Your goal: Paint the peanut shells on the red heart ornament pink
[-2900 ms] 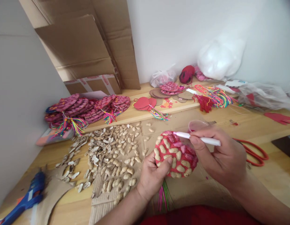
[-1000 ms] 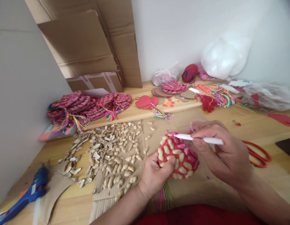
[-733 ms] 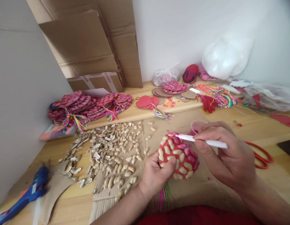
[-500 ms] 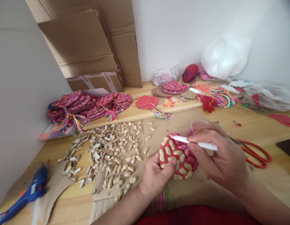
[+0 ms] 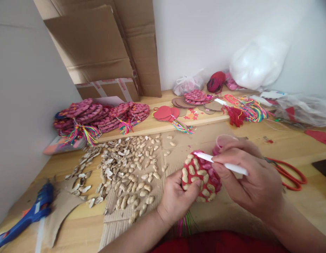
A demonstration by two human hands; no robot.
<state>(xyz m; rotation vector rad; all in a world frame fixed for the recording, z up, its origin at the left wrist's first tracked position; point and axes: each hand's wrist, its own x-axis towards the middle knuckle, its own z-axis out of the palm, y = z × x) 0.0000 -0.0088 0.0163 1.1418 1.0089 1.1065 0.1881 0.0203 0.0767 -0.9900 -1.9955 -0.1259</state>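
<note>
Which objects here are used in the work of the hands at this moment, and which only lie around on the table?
In use:
left hand holding the red round disc covered with peanut shells
right hand holding the white pen-like brush
small pink cup

Lying about:
blue glue gun
red-handled scissors
loose pale peanut shells

You work on a pale wooden table (image 5: pixel 297 147), smooth with a soft sheen, overlaid with matt corrugated cardboard (image 5: pixel 118 218). The peanut shells (image 5: pixel 120 172) look dry and rough. The red disc (image 5: pixel 201 175) you hold seems matt card studded with bumpy shells, some coated pink. Your brush handle (image 5: pixel 226 166) is smooth white plastic. The glue gun (image 5: pixel 28 216) is glossy blue plastic.
</note>
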